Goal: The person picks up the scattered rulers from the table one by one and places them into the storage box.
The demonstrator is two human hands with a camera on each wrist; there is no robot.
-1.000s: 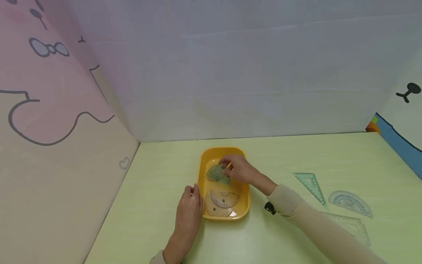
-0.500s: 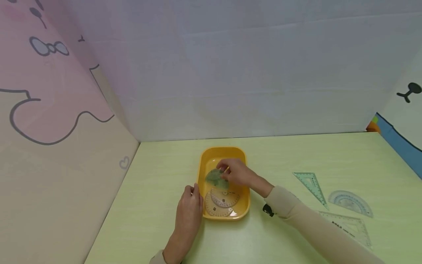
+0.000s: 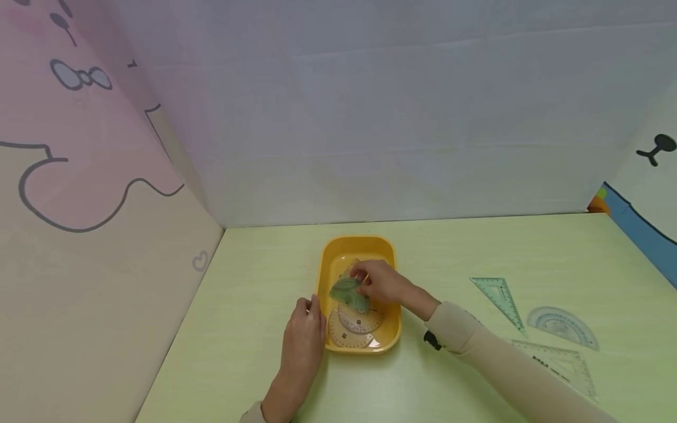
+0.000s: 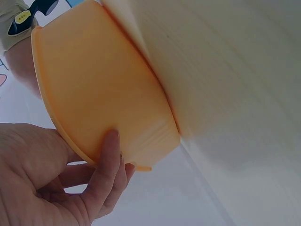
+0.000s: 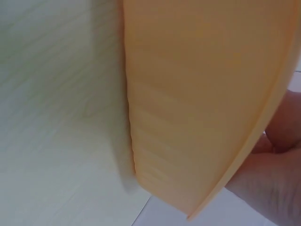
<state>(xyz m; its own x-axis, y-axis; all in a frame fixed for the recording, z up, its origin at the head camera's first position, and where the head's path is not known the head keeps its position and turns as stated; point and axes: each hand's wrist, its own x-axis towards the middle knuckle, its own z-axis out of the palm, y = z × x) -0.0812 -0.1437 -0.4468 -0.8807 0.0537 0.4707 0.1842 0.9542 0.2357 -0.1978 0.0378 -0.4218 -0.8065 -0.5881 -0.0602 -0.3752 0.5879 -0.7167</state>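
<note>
One yellow tray (image 3: 364, 351), lower centre of the frame, left edge gripped by the left hand (image 3: 302, 338); one green translucent piece (image 3: 348, 292), within the tray's outline, pinched in the right hand (image 3: 385, 283); two clear protractors (image 3: 346, 338), overlapping, tray's lower end; lower right, on the counter (image 3: 449, 252): one green set square (image 3: 509, 306), one blue-marked protractor (image 3: 565, 328), one clear set square (image 3: 583, 367).

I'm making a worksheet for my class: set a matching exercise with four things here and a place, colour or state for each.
1. left hand
2. tray
3. green set square
4. right hand

A. flat on the table
B. holds see-through green plastic
C. grips a yellow rim
D. yellow, with clear protractors inside

Pairs: 1-C, 2-D, 3-A, 4-B
</note>
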